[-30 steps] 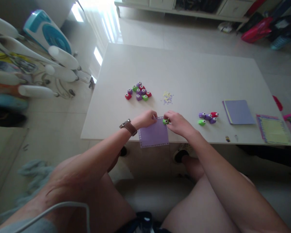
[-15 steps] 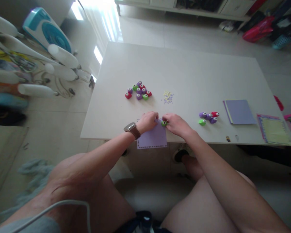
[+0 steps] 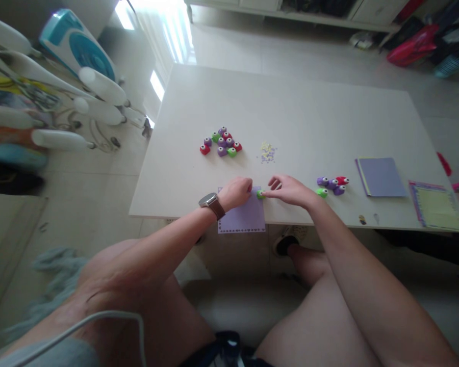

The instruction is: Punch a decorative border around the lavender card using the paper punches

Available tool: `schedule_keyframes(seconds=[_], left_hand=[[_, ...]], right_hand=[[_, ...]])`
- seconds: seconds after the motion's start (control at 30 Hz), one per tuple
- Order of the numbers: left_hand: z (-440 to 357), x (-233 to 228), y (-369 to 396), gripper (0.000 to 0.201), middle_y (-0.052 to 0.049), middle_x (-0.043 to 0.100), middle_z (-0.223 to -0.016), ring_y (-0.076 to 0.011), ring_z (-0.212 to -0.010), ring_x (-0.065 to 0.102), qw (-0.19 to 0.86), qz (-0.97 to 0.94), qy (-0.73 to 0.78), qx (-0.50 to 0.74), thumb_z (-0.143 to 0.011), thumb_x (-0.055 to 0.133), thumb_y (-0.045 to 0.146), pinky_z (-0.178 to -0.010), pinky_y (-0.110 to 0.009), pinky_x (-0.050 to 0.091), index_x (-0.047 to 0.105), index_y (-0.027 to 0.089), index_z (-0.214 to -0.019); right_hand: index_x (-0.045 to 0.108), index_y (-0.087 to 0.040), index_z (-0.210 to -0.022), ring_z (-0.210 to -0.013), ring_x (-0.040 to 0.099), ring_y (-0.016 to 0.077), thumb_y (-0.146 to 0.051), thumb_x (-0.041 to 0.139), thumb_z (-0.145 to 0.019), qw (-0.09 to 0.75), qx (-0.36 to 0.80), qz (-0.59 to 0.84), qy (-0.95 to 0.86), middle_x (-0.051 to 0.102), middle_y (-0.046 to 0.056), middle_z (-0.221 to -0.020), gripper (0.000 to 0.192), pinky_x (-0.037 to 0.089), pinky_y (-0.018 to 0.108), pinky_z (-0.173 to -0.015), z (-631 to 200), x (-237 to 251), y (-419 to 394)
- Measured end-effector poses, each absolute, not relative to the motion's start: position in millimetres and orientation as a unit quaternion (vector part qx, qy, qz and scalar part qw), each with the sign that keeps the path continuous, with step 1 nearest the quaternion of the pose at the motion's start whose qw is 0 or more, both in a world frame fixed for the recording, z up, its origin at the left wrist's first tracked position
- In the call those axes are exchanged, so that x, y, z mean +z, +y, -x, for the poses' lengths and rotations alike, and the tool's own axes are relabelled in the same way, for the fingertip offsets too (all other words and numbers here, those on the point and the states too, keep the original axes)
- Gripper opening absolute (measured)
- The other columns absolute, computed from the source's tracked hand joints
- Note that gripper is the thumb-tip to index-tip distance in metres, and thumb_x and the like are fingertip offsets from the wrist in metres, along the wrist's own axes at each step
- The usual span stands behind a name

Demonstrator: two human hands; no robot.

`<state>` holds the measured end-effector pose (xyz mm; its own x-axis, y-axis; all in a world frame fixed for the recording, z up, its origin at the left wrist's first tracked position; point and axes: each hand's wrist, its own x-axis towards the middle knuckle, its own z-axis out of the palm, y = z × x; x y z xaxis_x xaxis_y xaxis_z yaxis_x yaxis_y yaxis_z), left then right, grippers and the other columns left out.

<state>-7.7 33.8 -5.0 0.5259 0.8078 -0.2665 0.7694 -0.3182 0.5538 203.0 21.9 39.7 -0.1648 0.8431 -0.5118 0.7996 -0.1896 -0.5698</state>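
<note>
A sheet of purple paper [image 3: 241, 216] lies at the table's front edge, with its near end hanging past it. Small punched shapes line that near border. My left hand [image 3: 235, 192], a watch on its wrist, is closed on the paper's far part; its fingertips are mostly hidden. At the sheet's far right corner sits a small green craft punch [image 3: 260, 194]. The outstretched index finger of my right hand [image 3: 288, 190] touches this punch from the right, while the other fingers are spread and hold nothing.
Several coloured punches [image 3: 222, 141] are clustered at the back left, others [image 3: 332, 184] to the right. Yellow and purple paper bits [image 3: 268, 152] lie behind my hands. A stack of coloured paper [image 3: 382, 177] and a bordered yellow sheet [image 3: 438, 205] are at the far right.
My right hand has loosened its grasp on the green punch and spread its fingers, leaving the index finger against it. My left hand has curled more tightly, staying at the paper.
</note>
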Motion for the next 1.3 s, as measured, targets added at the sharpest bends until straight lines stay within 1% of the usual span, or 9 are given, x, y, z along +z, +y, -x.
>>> schedule_keyframes(seconds=[0.1,0.17,0.23,0.33,0.43,0.6,0.87,1.1,1.3], left_hand=[[6.4,-3.4,34.5,0.017,-0.008,0.076,-0.096,-0.0208,-0.089,0.068,0.33,-0.808,0.488,0.024,-0.087,0.057,0.018,-0.08,-0.03,0.049,0.071,0.018,-0.097],[4.6,-1.0,35.0,0.019,-0.01,0.076,-0.096,-0.0213,-0.09,0.068,0.327,-0.806,0.494,0.012,-0.09,0.054,0.02,-0.079,-0.03,0.049,0.072,0.017,-0.096],[2.3,1.9,35.1,0.024,-0.012,0.077,-0.096,-0.0222,-0.09,0.069,0.325,-0.802,0.502,0.0,-0.094,0.051,0.025,-0.079,-0.031,0.049,0.073,0.016,-0.095],[-0.9,6.0,34.4,0.04,-0.015,0.077,-0.095,-0.0243,-0.089,0.07,0.333,-0.795,0.507,-0.007,-0.101,0.046,0.042,-0.078,-0.033,0.049,0.073,0.014,-0.095],[-2.8,8.6,32.9,0.05,-0.016,0.077,-0.095,-0.0256,-0.09,0.07,0.34,-0.788,0.513,-0.009,-0.1,0.045,0.055,-0.076,-0.032,0.048,0.073,0.014,-0.096],[-5.1,12.4,30.7,0.057,-0.015,0.076,-0.096,-0.0249,-0.091,0.07,0.339,-0.781,0.524,-0.019,-0.098,0.047,0.065,-0.074,-0.031,0.047,0.072,0.014,-0.098],[-10.9,18.2,26.9,0.055,-0.018,0.076,-0.106,-0.0268,-0.099,0.071,0.312,-0.781,0.539,-0.047,-0.1,0.047,0.063,-0.078,-0.031,0.048,0.071,0.013,-0.105],[-13.5,14.2,28.4,0.056,-0.02,0.076,-0.105,-0.03,-0.1,0.072,0.316,-0.777,0.542,-0.044,-0.098,0.05,0.064,-0.076,-0.032,0.049,0.072,0.012,-0.104],[-15.5,12.6,31.3,0.049,-0.018,0.076,-0.103,-0.0285,-0.102,0.072,0.316,-0.779,0.539,-0.045,-0.097,0.055,0.059,-0.078,-0.031,0.049,0.073,0.014,-0.101]], right_hand=[[0.065,-0.015,-0.094,-0.082,0.07,0.0194,-0.042,0.081,-0.083,0.041,0.505,0.646,-0.571,0.075,0.012,-0.096,0.033,0.054,0.028,-0.07,-205.7,36.3,24.6],[0.064,-0.015,-0.091,-0.078,0.069,0.0182,-0.041,0.083,-0.083,0.038,0.533,0.64,-0.552,0.075,0.012,-0.092,0.033,0.054,0.027,-0.067,-204.2,31.1,25.0],[0.063,-0.015,-0.088,-0.075,0.068,0.017,-0.042,0.084,-0.081,0.036,0.535,0.644,-0.546,0.075,0.011,-0.089,0.035,0.053,0.026,-0.065,-201.8,25.9,25.1],[0.062,-0.015,-0.085,-0.072,0.067,0.0156,-0.04,0.086,-0.08,0.039,0.534,0.651,-0.538,0.074,0.009,-0.085,0.035,0.052,0.025,-0.064,-198.9,21.2,26.0],[0.062,-0.016,-0.084,-0.068,0.066,0.0153,-0.037,0.086,-0.079,0.033,0.525,0.662,-0.534,0.073,0.007,-0.08,0.033,0.052,0.025,-0.063,-198.3,18.3,27.6],[0.06,-0.017,-0.082,-0.065,0.066,0.016,-0.025,0.085,-0.077,0.019,0.483,0.678,-0.553,0.07,0.005,-0.071,0.027,0.053,0.026,-0.063,-198.5,9.3,31.0],[0.061,-0.02,-0.078,-0.063,0.066,0.0163,-0.02,0.083,-0.073,-0.013,0.449,0.692,-0.565,0.07,0.003,-0.068,0.023,0.05,0.024,-0.059,-188.0,12.3,36.7],[0.058,-0.02,-0.074,-0.059,0.062,0.014,-0.017,0.082,-0.072,0.001,0.473,0.695,-0.541,0.064,0.0,-0.061,0.025,0.047,0.023,-0.056,-183.0,19.8,35.7],[0.06,-0.019,-0.078,-0.061,0.064,0.0135,-0.022,0.084,-0.072,-0.016,0.438,0.706,-0.557,0.067,0.001,-0.065,0.025,0.048,0.023,-0.058,-182.6,14.8,35.7]])
